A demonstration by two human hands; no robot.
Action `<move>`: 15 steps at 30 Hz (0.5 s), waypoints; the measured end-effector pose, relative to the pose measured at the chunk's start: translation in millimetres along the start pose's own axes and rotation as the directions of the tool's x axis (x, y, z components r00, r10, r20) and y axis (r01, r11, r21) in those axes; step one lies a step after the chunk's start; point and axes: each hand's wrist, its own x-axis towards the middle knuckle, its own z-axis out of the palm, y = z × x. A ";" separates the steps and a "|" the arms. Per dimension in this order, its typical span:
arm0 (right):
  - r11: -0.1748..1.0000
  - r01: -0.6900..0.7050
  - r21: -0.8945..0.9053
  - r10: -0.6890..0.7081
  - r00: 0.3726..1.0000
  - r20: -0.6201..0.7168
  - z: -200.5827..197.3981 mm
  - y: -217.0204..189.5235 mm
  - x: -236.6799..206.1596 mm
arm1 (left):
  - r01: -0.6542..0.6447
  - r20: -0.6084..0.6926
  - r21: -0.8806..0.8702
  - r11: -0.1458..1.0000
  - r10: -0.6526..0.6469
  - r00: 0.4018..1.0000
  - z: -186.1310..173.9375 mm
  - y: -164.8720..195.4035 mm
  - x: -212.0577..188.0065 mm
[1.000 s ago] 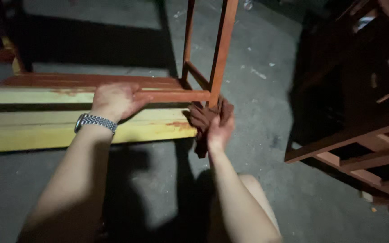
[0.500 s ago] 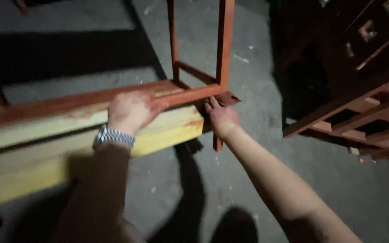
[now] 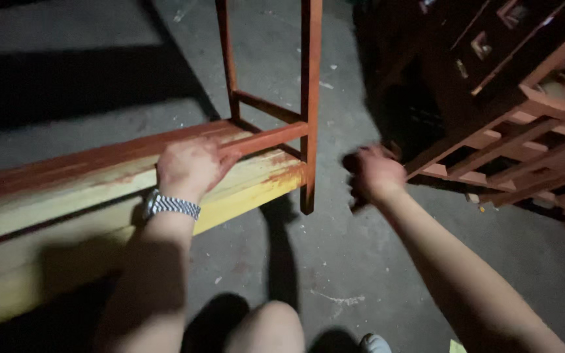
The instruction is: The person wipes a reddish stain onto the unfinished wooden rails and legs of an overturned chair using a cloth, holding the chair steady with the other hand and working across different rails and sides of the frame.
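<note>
- I see my left hand [image 3: 189, 167], a metal watch [image 3: 170, 205] on its wrist, fingers curled around the lower rail of the red wooden frame [image 3: 308, 98].
- The frame rests on pale yellow planks [image 3: 99, 209], red-stained along the top.
- My right hand [image 3: 374, 175] hangs blurred beside the frame; its fingers look curled, on what I cannot tell.
- Below is grey concrete floor [image 3: 361, 261], dim, with stacked red frames [image 3: 531, 131] at right.

A single head-worn camera looks steeply down from close above, facing forward over the person's forearms onto the concrete floor [image 3: 361, 261], with the knee at the bottom edge.
</note>
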 end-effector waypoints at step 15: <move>0.934 0.282 -0.219 -0.247 0.954 0.172 47.9 -109.1 40.2 | -0.004 -0.084 -0.048 0.999 0.000 0.996 1.8 3.0 -1.9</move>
